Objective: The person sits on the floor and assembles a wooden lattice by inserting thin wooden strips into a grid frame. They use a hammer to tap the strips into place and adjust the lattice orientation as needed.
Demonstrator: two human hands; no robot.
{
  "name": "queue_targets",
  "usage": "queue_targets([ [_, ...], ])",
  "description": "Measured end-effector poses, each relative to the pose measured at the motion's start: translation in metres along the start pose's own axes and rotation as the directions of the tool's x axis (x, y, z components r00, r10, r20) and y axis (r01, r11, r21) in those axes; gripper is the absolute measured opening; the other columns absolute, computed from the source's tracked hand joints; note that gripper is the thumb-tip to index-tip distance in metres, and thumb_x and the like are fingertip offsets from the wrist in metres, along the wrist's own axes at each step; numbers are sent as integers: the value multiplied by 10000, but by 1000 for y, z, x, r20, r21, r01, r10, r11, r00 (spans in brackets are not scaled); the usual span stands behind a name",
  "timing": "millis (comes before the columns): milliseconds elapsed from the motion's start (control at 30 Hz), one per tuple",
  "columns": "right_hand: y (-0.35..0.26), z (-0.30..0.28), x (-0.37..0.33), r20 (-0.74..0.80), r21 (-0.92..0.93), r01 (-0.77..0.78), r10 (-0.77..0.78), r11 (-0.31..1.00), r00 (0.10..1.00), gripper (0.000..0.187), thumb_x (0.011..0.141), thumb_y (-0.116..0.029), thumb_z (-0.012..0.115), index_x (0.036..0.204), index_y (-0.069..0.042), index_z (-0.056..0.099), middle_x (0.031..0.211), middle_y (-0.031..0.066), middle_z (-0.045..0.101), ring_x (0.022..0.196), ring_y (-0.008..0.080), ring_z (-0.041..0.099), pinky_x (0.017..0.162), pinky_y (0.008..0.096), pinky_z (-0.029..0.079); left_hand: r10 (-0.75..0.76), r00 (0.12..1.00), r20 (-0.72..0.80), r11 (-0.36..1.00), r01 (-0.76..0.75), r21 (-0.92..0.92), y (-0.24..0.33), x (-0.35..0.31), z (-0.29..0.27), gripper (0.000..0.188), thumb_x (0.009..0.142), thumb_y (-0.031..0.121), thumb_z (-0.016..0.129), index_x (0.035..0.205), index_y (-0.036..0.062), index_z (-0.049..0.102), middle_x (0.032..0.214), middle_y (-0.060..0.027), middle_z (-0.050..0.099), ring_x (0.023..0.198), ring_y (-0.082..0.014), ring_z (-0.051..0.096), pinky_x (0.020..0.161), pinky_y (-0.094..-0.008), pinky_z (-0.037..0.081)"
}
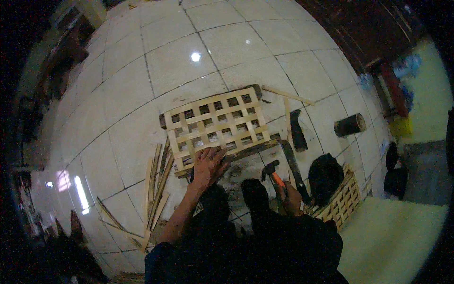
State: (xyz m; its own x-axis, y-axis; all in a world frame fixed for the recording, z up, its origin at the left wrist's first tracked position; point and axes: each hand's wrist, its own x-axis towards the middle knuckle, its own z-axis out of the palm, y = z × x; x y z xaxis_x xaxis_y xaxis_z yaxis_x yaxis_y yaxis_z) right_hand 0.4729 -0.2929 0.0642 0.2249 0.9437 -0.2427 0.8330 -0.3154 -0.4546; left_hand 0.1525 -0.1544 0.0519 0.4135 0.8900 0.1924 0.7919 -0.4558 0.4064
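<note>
On the tiled floor in front of me lies a lattice panel [218,127] of pale, flat wooden strips crossed over a darker frame. My left hand [209,165] rests on the panel's near edge, fingers laid out over the strips. In my right hand [292,199], to the right of my knees, is a claw hammer [277,179] with an orange handle and dark head, held clear of the panel. A dark wooden bar [257,148] runs along the panel's near side. Nails, if any, are too small to make out.
Loose wooden strips [155,184] lie at the left. Right of the panel are a dark blade-shaped tool [297,131], a long dark tool [294,165], a short log [349,125], a black bundle [326,177] and a second lattice piece [344,204]. Dark furniture [364,28] stands far right.
</note>
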Motion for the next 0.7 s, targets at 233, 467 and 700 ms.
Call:
queue_targets([
  [233, 27, 19, 18, -162, -7, 233, -231, 972, 959, 259, 870, -191, 643, 1084, -55, 593, 981, 189, 590, 903, 385, 602, 723, 447, 485, -83, 989, 120, 995, 75, 65, 24, 18, 1, 342, 827, 179, 648, 1155, 108, 581, 1154, -112, 566, 1050, -331, 570, 923, -448, 436],
  [467, -29, 33, 44, -67, 19, 551, -548, 835, 833, 275, 806, -87, 679, 1069, -63, 600, 1024, 168, 563, 940, 363, 563, 792, 432, 478, -109, 994, 10, 982, 109, -155, 2, 10, 32, 386, 780, 104, 630, 1164, 133, 610, 1159, -121, 559, 1064, -343, 537, 901, -434, 448],
  [700, -79, 105, 62, 158, 40, 716, -712, 697, 684, 246, 781, -51, 593, 1017, -26, 531, 948, 179, 552, 901, 380, 557, 775, 456, 475, -81, 988, -134, 981, 55, -186, -11, -2, 60, 410, 731, 146, 725, 1125, 80, 636, 1151, -147, 574, 1023, -363, 536, 872, -469, 447],
])
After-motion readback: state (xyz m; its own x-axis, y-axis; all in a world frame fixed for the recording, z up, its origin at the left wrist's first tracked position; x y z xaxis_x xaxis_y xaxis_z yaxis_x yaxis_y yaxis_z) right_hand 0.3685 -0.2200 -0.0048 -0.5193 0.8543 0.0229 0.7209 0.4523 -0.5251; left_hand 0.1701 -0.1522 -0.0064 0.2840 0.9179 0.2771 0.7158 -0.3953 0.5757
